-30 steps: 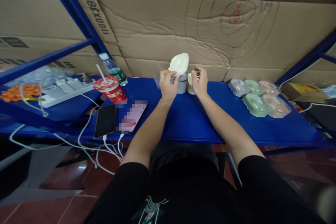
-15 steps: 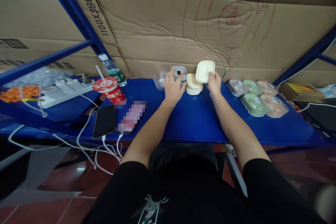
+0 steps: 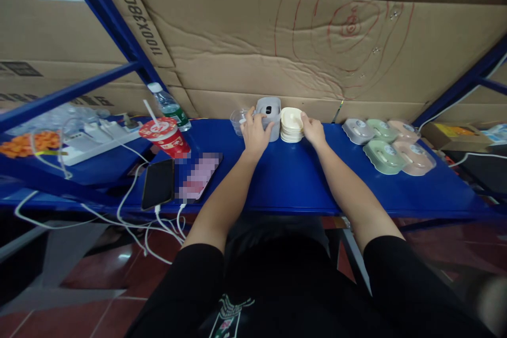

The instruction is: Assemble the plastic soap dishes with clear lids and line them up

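In the head view, the left hand (image 3: 255, 134) is resting against the left side of the grey container (image 3: 274, 116), its fingers bending and spreading apart; this seems to be keeping the container steady. The right hand (image 3: 315, 132) is pinching the stack of cream dishes (image 3: 292, 127) at its upper right edge, its thumb lying over the top rim and its other fingers partly hiding; that grip is probably keeping the layers in line. The stack is standing upright on the counter (image 3: 285, 179), just beside the grey container, both sitting near the cardboard (image 3: 222, 53), probably within easy reach of both hands. A clear container (image 3: 238, 115) is standing to the left. The dishes are showing pale cream, squarish shapes with rounded corners, their layered rims running down the side. The grey container is looking taller, a small black patch showing near its top.
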Action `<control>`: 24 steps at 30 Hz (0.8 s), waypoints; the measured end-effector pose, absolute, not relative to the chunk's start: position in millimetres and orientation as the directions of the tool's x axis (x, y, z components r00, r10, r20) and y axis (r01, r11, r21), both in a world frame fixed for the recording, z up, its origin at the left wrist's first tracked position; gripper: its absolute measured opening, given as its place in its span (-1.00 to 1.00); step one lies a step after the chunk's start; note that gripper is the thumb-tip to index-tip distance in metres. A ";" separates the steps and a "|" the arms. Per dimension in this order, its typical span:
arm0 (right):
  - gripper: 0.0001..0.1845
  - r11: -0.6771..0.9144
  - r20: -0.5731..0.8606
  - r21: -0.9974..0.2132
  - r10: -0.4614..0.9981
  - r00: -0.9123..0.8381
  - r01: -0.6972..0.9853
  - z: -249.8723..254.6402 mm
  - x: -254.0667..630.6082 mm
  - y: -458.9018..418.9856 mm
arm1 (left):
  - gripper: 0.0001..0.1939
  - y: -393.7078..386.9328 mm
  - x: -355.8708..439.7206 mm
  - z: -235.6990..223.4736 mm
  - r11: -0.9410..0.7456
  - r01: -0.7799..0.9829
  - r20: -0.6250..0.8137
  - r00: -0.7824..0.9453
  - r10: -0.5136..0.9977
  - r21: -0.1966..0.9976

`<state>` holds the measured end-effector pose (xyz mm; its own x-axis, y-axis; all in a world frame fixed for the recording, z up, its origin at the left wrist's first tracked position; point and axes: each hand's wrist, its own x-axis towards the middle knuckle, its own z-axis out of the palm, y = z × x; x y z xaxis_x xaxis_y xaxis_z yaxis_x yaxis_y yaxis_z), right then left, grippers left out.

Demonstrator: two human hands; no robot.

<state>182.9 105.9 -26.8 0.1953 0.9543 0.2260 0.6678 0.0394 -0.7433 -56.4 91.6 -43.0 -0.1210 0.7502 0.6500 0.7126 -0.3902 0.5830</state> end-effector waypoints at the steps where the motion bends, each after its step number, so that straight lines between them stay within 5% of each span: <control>1: -0.06 0.046 0.250 -0.741 0.945 0.211 0.670 -25.9 186.5 105.2 | -0.57 91.4 -56.6 -42.8 -0.382 0.716 0.645 -0.125 0.753 0.584; 7: -0.19 -0.071 0.408 -0.554 0.845 0.345 0.829 -16.7 241.2 100.5 | -0.45 93.7 -55.9 -46.5 -0.417 0.697 0.680 -0.138 0.720 0.583; 12: -0.08 -0.329 0.351 -0.286 0.838 0.418 0.900 -24.4 297.7 91.3 | -0.42 91.6 -53.1 -45.4 -0.434 0.700 0.705 -0.139 0.695 0.566; 16: -0.02 -0.416 0.228 -0.210 0.859 0.458 0.885 -35.4 311.3 86.6 | -0.43 88.1 -51.4 -42.4 -0.447 0.702 0.715 -0.127 0.688 0.555; 24: -0.09 -0.299 0.317 -0.212 0.880 0.355 0.930 -30.2 278.4 80.9 | -0.49 84.6 -50.2 -38.6 -0.467 0.686 0.727 -0.133 0.674 0.558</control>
